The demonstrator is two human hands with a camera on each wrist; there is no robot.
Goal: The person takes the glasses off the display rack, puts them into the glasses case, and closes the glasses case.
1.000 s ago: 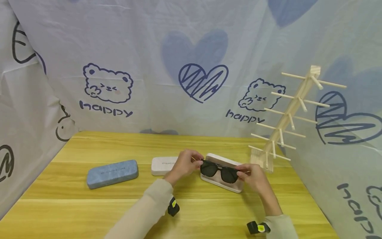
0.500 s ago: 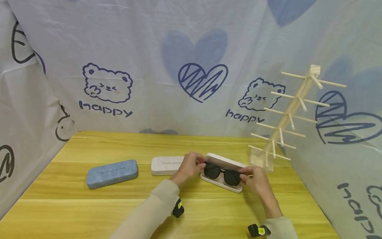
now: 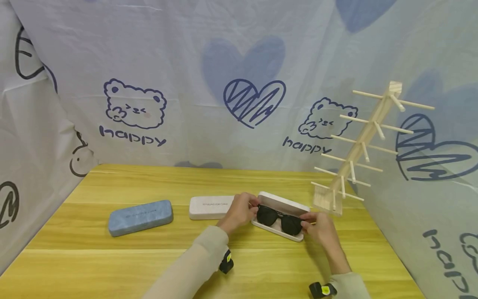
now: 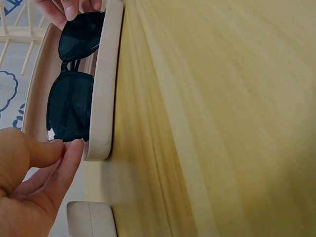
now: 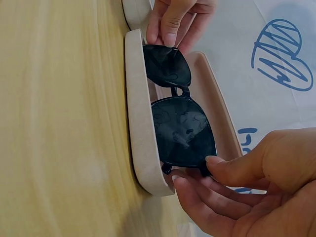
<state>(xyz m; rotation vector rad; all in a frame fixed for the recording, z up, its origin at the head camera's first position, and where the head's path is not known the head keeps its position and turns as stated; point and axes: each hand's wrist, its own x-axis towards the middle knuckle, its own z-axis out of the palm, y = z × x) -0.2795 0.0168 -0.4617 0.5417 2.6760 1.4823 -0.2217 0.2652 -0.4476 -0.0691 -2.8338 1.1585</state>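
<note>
Black sunglasses (image 3: 279, 221) with dark lenses sit partly down in an open pale eyeglass case (image 3: 277, 237), lenses facing me. At their left end, my left hand (image 3: 240, 213) pinches the frame between thumb and fingers. My right hand (image 3: 323, 228) holds the other end by the outer corner, thumb on the lens side in the right wrist view. The case's raised lid (image 5: 215, 98) stands behind the lenses. Folded temples show faintly through the lens in the left wrist view.
A closed white eyeglass case (image 3: 209, 207) lies just left, partly behind my left hand. Farther left is a closed blue case (image 3: 141, 218). A wooden peg rack (image 3: 360, 149) stands at the right rear, near the printed curtain (image 3: 186, 83).
Both hands have lowered the sunglasses into the open case, shifting them slightly right and down. The cases and the rack have stayed put.
</note>
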